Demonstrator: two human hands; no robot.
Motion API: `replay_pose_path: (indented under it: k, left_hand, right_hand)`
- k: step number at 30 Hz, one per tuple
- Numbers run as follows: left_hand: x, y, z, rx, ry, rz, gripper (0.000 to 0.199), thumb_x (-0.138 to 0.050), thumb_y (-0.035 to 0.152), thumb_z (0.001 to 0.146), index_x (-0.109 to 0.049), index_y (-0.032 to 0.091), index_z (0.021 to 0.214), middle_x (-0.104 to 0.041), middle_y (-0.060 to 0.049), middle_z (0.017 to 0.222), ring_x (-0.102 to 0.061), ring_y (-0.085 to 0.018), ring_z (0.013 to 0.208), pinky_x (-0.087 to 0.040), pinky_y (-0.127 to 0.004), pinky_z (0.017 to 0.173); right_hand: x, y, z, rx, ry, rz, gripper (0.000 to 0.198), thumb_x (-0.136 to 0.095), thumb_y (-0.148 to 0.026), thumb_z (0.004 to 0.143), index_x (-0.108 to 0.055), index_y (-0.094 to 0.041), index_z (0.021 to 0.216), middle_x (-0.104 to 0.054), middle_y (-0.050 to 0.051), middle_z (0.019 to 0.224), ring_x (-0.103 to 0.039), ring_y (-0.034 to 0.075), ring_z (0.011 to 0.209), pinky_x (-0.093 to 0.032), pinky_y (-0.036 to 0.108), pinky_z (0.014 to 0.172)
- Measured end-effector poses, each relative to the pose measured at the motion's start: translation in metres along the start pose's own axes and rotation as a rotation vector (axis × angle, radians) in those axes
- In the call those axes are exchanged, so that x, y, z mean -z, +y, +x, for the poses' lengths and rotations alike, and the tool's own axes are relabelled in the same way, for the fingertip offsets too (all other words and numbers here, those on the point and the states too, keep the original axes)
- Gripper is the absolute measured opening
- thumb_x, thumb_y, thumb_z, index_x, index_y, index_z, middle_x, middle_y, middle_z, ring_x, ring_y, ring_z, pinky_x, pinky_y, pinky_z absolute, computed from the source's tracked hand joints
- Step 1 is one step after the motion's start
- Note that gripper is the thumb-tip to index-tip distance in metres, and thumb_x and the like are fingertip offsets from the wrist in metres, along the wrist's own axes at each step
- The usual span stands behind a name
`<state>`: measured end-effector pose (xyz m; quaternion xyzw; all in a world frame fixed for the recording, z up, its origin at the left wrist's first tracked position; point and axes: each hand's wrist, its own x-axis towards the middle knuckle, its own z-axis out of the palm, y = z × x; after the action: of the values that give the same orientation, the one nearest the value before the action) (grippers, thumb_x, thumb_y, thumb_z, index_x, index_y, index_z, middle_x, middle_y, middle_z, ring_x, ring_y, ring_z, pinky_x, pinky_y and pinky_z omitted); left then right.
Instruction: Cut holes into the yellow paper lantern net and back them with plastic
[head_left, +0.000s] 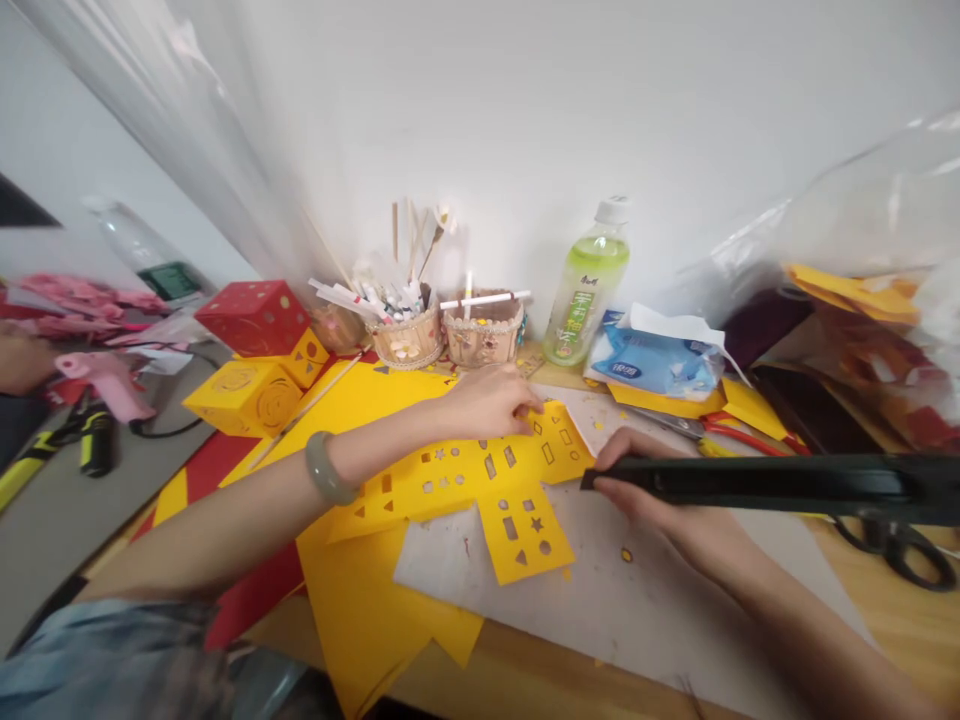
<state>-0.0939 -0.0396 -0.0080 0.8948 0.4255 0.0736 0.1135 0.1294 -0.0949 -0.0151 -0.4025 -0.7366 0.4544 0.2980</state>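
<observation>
1. Yellow cut-out sheet (480, 480), centre of the frame: its left strip shows rows of small triangles, squares, stars and circles, most of which appear already cut through.
2. Left hand (491, 400), centre: rests over the upper part of the sheet with fingers curled; whether they pinch the paper cannot be told. The hand hides part of the pattern.
3. Lower flap (529, 540), just below centre, above the white board (600, 620): circles, rectangle, star and triangle stand open, so this part looks complete.
4. Right panel (559, 440), right of centre: shapes read as outlines with yellow inside, apparently still uncut.
5. Right hand (660, 515), right of centre: grips a black tool (772, 484), its tip beside the panel's edge.
6. Small scrap (626, 554), lower right of centre: lies loose on the board.
</observation>
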Motion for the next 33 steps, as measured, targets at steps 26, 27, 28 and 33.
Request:
replay_pose_path:
  k: [26, 27, 28, 33]
  left_hand:
    - [-0.037, 0.012, -0.032, -0.265, -0.086, 0.057, 0.056, -0.039, 0.051, 0.089, -0.031, 0.024, 0.138, -0.026, -0.004, 0.148, -0.018, -0.022, 0.137, -0.032, -0.039, 0.101]
    - [-0.038, 0.013, -0.032, -0.257, -0.088, 0.066, 0.057, -0.038, 0.051, 0.090, -0.029, 0.024, 0.139, -0.025, -0.004, 0.148, -0.018, -0.023, 0.138, -0.032, -0.041, 0.101]
    - [-0.039, 0.013, -0.033, -0.248, -0.091, 0.077, 0.057, -0.036, 0.051, 0.090, -0.028, 0.023, 0.139, -0.025, -0.005, 0.148, -0.017, -0.023, 0.138, -0.032, -0.043, 0.101]
    - [-0.046, 0.014, -0.032, -0.208, -0.099, 0.098, 0.061, -0.033, 0.054, 0.090, -0.026, 0.020, 0.140, -0.025, -0.004, 0.148, -0.015, -0.020, 0.138, -0.024, -0.044, 0.106]
  right_hand:
    - [-0.002, 0.013, 0.009, -0.030, 0.310, -0.190, 0.023, -0.061, -0.039, 0.077, -0.051, -0.023, 0.091, -0.060, 0.002, 0.087, -0.057, 0.017, 0.080, -0.045, 0.027, 0.068]
    - [-0.003, 0.012, 0.009, -0.028, 0.278, -0.197, 0.023, -0.062, -0.039, 0.077, -0.051, -0.023, 0.091, -0.060, 0.001, 0.087, -0.057, 0.017, 0.079, -0.045, 0.026, 0.068]
    - [-0.004, 0.011, 0.009, -0.034, 0.249, -0.201, 0.022, -0.062, -0.038, 0.078, -0.051, -0.023, 0.090, -0.060, 0.001, 0.086, -0.057, 0.016, 0.077, -0.046, 0.025, 0.066]
    - [-0.006, 0.007, 0.008, -0.064, 0.154, -0.257, 0.014, -0.055, -0.034, 0.081, -0.051, -0.023, 0.088, -0.058, 0.001, 0.078, -0.055, 0.015, 0.068, -0.045, 0.024, 0.059]
